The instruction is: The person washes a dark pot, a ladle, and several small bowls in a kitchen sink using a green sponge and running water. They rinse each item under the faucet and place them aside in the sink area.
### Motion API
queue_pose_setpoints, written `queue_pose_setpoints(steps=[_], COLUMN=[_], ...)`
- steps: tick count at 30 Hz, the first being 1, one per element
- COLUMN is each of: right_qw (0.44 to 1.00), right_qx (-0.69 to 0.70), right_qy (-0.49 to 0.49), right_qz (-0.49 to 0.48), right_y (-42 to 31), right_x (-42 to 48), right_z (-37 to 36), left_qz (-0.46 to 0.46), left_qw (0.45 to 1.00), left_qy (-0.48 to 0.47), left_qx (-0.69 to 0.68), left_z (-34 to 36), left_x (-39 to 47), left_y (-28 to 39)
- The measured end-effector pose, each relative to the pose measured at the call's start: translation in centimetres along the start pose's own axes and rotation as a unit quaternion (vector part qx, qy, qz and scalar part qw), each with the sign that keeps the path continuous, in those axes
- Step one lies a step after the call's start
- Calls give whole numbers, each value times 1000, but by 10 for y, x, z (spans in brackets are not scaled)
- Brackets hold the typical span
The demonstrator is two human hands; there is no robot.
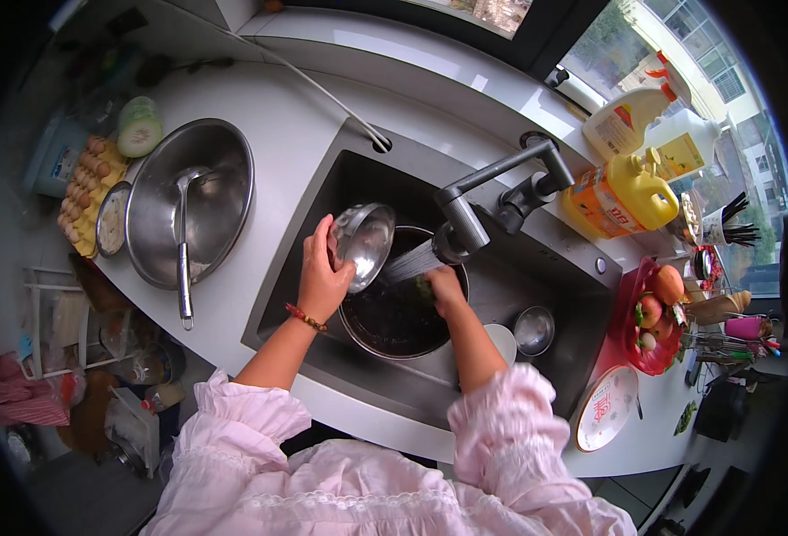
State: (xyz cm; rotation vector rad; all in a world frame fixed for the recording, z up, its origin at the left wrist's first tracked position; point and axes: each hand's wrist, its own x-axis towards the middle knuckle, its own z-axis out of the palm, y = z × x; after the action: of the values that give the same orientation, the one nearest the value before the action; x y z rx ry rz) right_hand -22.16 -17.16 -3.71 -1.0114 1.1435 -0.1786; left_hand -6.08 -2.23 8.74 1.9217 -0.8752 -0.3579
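Note:
Over the sink (535,268), my left hand (323,268) grips a small steel bowl (367,251) by its side, tilted on edge. Water sprays from the dark grey faucet (464,224) beside the bowl and down into a large round pot (394,328), dark inside, standing in the basin. My right hand (446,291) reaches over the pot's right rim, fingers closed around a dark green thing (423,289), possibly a scouring pad; spray blurs it. To the right of my right forearm are a white dish (502,342), partly hidden, and a small metal bowl (534,331).
Left on the counter stand a large steel basin (223,194) with a ladle (183,254), an egg tray (92,191) and a cut winter melon (139,130). Rightward are a yellow detergent jug (618,201), a red fruit basket (635,335) and a patterned plate (605,409) near the front edge.

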Motion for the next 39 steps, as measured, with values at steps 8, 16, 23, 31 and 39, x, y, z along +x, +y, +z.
queue_pose_setpoints(steps=[8, 16, 23, 31, 39], right_qw=[862, 856, 950, 844, 927], right_qx=[465, -390, -60, -453, -230], right_qy=[-195, 81, -282, -15, -265], right_qz=[-52, -330, -121, -287, -130], right_y=[-57, -39, -45, -50, -19], right_x=[-92, -65, -66, -61, -60], right_z=[40, 48, 64, 42, 41], left_qz=[-172, -356, -367, -384, -223], left_qw=[947, 861, 801, 788, 880], left_qy=[-79, -189, -205, -254, -145], left_qx=[-258, -310, -427, -408, -393], left_z=[48, 42, 36, 36, 61], left_x=[-18, -35, -37, -41, -34], left_y=[-18, 6, -19, -7, -30])
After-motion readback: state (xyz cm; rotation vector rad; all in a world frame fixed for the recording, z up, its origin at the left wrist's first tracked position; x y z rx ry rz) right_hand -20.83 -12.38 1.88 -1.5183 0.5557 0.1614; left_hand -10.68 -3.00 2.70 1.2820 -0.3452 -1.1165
